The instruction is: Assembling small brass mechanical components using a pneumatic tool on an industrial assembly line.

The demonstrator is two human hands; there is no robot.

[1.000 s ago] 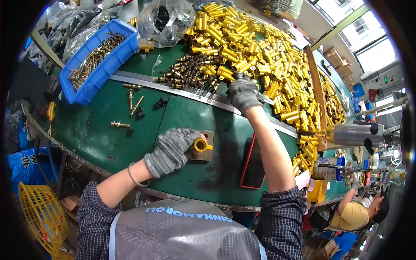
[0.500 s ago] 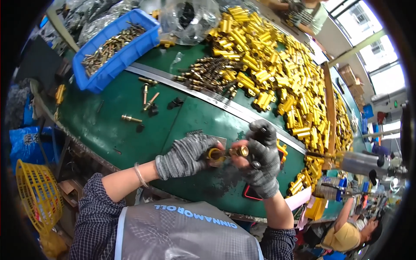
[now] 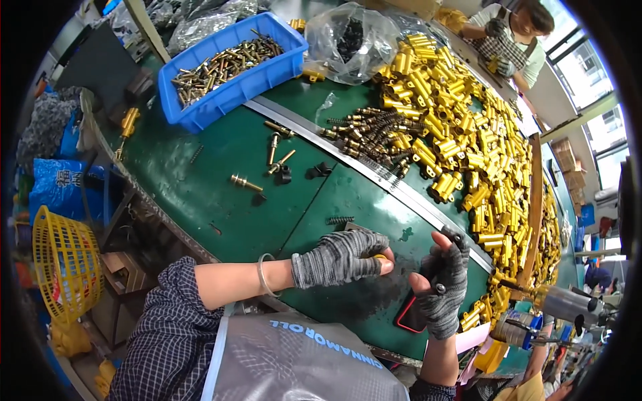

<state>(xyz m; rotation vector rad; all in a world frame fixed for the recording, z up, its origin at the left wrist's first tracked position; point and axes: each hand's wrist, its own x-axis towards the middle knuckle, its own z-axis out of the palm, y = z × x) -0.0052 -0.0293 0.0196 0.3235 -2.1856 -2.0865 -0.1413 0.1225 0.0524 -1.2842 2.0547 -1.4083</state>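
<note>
**Inspector:** Report the hands, lower centre of the frame.

**Assistant:** The left hand (image 3: 341,257), in a grey fingerless knit glove, lies low over the green table (image 3: 221,174). Its fingers are curled together over a small brass fitting (image 3: 380,256), of which only a yellow edge shows at the fingertips. The right hand (image 3: 443,284), gloved alike, stands just beside it with palm turned up, thumb and fingers loosely spread, nothing visible between them.

**Inspector:** How would that fitting handle?

**Assistant:** Judged by its kind: solid metal, rigid, heavy for its bulk, smooth enough to slip on bare fingertips. Not fragile. The glove fabric should aid grip; hold is best taken across the body rather than any threaded end.

**Inspector:** Surroundings?

**Assistant:** A large heap of brass parts (image 3: 468,127) fills the upper right, beyond a metal strip (image 3: 374,175) crossing the table. A blue bin (image 3: 231,90) of darker spindles sits upper left, a clear plastic bag (image 3: 351,40) beside it. Loose spindles (image 3: 274,148) lie mid-table. A powered driver (image 3: 568,304) hangs at lower right.
</note>
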